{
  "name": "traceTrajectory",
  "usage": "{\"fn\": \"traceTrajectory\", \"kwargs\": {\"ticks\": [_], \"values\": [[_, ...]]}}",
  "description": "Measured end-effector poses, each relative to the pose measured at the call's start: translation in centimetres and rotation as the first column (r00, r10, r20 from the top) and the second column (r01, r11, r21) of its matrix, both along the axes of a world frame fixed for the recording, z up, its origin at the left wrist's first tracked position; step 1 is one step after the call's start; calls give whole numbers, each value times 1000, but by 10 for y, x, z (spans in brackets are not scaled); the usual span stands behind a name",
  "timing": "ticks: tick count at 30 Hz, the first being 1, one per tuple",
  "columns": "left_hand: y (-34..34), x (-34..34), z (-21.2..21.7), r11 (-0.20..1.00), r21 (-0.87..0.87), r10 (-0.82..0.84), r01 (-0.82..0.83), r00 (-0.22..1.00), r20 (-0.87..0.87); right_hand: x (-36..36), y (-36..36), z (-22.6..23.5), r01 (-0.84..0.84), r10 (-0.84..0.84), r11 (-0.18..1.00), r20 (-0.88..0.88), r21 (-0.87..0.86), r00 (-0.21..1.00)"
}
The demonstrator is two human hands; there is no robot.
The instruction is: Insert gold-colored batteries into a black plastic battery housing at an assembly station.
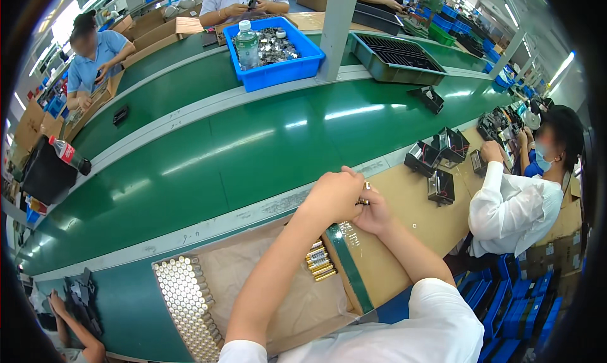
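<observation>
My left hand and my right hand meet above the front edge of the green belt. Both are closed, with small gold-and-black batteries showing between them; how many is hidden by the fingers. Beneath my left forearm lies a shallow box lined with brown paper. Packed along its left side are many upright batteries, silvery ends up. A short row of gold batteries lies flat at the box's right side, beside a green strip.
Several black casings with red wires stand on the tan bench to the right, near a co-worker in white. Beyond the green conveyor belt sit a blue bin of metal parts and a dark slotted crate.
</observation>
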State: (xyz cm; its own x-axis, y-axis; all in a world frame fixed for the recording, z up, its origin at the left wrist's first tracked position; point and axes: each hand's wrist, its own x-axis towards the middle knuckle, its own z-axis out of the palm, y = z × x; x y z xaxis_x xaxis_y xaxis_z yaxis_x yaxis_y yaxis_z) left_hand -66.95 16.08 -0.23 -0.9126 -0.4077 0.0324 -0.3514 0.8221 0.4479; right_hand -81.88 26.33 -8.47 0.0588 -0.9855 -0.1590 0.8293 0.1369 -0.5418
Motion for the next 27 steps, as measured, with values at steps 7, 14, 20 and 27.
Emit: {"fn": "traceTrajectory", "kwargs": {"ticks": [7, 14, 20, 27], "values": [[4, 0, 3, 1000, -9, 13, -13, 1000, 4, 0, 0, -1, -11, 11, 1000, -2, -2, 1000], [5, -2, 2, 999, -32, 16, -15, 999, 36, 5, 3, 9, 28, -27, 999, -26, 38, 999], [4, -2, 2, 996, -92, -11, 13, 1000, 21, 3, 1, 5, 14, -13, 999, -10, 48, 1000], [4, -1, 7, 999, -48, 19, -17, 999, 50, 1, -1, -1, 12, -12, 996, 4, 84, 1000]]}}
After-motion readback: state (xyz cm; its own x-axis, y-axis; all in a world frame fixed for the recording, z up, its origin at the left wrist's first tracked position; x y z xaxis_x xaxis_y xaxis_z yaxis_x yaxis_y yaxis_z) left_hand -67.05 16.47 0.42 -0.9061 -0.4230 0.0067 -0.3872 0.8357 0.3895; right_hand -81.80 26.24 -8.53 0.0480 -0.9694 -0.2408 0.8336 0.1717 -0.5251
